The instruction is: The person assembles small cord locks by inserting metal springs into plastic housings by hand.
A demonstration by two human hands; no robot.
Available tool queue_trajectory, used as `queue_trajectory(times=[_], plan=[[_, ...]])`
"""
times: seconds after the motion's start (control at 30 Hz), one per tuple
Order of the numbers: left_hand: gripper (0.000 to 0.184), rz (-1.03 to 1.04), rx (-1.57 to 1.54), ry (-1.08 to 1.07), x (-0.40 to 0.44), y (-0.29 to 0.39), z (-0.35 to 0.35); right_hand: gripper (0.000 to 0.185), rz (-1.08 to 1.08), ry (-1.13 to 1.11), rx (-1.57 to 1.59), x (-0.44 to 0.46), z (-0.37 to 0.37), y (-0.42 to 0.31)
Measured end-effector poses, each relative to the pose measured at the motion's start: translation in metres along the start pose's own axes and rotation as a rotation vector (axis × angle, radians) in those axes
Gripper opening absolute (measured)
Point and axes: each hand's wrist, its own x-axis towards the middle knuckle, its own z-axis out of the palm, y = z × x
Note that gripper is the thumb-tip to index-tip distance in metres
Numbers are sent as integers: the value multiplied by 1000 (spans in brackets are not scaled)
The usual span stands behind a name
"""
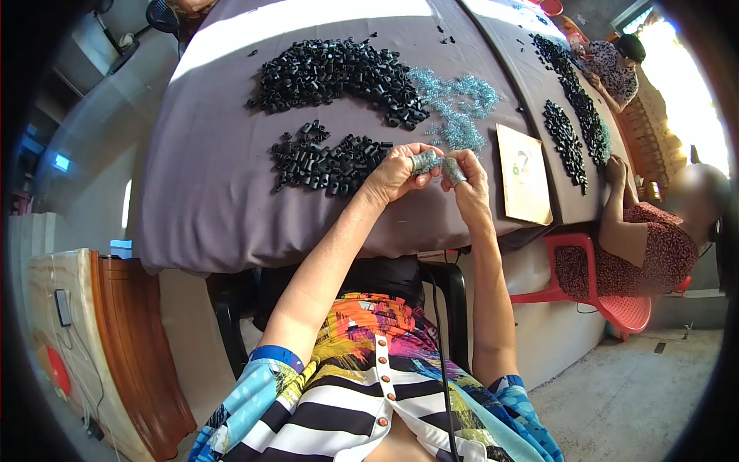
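My left hand [402,172] and my right hand [468,183] are raised close together above the table's near side, fingertips almost meeting. Each has grey wrapping around a digit. My left fingers are pinched on a tiny bluish-silver piece that looks like a small spring [439,160]. My right fingers are closed too; what they hold is too small to make out. Just beyond my hands lies a loose heap of small bluish-silver springs [460,127]. Left of my hands is a group of short black tubular pieces [331,163], and behind it a larger black pile [331,73].
A grey-brown cloth [208,177] covers the table. Right of my hands lies a tan board or booklet [525,173]. Across a dark seam are more black pieces [566,142]. One person [639,246] sits at the right by a red chair [593,277], another person [613,69] farther back.
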Motion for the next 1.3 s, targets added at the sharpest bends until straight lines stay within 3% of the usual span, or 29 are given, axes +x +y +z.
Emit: queue_trajectory(times=[0.1,0.3,0.4,0.5,0.6,0.73,0.87,1.07,1.17,1.3], plan=[[17,3,-14,51,0,1,4,9,-18,18,-8,0,-3,6],[16,39,-75,80,0,1,3,18,-204,193,-415,9,-14,15],[16,49,-56,102,0,0,2,19,-64,164,-617,10,-11,0],[15,65,-14,133,1,-2,3,16,-131,173,-761,15,-11,6],[14,93,68,169,2,-2,4,16,-223,279,-710,15,-5,8],[13,116,196,292,2,-3,12,22,-194,229,-509,4,3,-8],[13,197,303,235,4,-11,6,33,-215,98,-507,0,10,-16],[14,233,376,210,5,-14,2,38,-130,61,-212,6,8,12],[12,185,326,284,4,-9,9,21,-186,100,-320,6,7,16],[10,174,207,297,4,-6,5,3,-51,210,-28,5,14,2]])
